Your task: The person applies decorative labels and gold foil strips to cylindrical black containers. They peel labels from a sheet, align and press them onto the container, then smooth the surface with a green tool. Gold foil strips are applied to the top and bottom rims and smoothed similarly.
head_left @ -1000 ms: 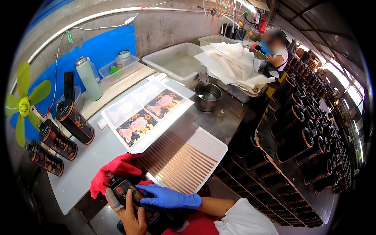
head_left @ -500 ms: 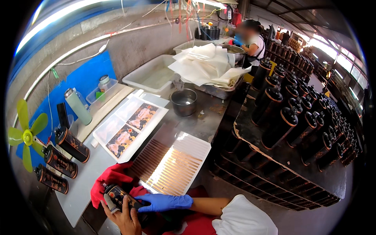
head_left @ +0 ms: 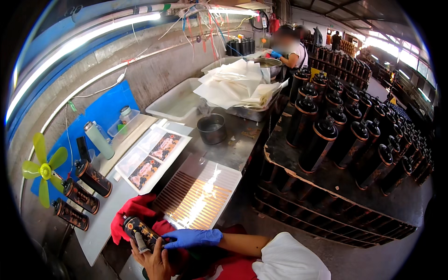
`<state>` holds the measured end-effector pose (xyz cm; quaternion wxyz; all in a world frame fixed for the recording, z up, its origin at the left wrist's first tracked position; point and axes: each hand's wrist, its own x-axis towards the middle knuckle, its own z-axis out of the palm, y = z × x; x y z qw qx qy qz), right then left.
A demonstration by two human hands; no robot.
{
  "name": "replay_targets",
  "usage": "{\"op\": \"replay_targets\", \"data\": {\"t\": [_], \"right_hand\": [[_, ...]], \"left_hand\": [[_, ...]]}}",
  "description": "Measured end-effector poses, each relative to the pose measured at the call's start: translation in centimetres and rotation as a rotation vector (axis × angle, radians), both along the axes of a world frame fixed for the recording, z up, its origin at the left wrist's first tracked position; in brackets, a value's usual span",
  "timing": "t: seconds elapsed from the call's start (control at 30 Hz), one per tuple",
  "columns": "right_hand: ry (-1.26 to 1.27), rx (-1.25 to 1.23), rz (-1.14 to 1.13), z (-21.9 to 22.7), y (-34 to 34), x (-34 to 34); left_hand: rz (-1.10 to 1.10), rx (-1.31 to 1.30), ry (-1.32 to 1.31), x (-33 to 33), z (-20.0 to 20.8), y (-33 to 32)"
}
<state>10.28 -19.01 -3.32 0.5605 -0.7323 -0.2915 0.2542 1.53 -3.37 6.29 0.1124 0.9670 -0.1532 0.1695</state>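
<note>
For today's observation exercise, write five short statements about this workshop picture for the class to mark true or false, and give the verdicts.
1. The right hand wears a blue glove. True.
2. The left hand wears a blue glove too. False: it is bare, under the dark decorated bottle.
3. The right hand rests on that bottle, which lies over a red cloth. True.
4. The green fan stands at the far right of the bench. False: it is at the left edge, beside three bottles lying on their sides.
5. The metal pot sits behind the slatted white tray. True.
</note>
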Motion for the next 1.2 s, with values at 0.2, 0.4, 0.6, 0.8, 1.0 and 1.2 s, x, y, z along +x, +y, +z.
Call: {"op": "replay_targets", "data": {"t": [0.2, 0.4, 0.6, 0.8, 1.0, 1.2], "right_hand": [[-0.018, 0.029, -0.042, -1.6, -0.8, -0.2], [0.109, -0.173, -0.085, 3.0, -1.6, 0.0], [0.405, 0.006, -0.261, 3.5, -1.7, -0.4], [0.442, 0.064, -0.257, 3.2, 0.5, 1.0], [0.432, 0.015, -0.187, 3.2, 1.5, 1.9], [0.457, -0.036, -0.151, 2.8, 1.9, 2.6]], "left_hand": [[-0.036, 0.13, -0.115, -1.1, -0.2, -0.5], [-0.026, -0.181, 0.154, -0.9, -1.0, 0.7], [0.024, -0.505, 0.093, -1.7, -4.2, 5.6], [0.081, -0.827, 0.086, 0.6, -6.7, 6.7], [-0.009, -0.922, 0.183, 3.6, -7.3, 6.4], [-0.03, -1.0, 0.263, 4.3, -7.9, 6.5]]}}
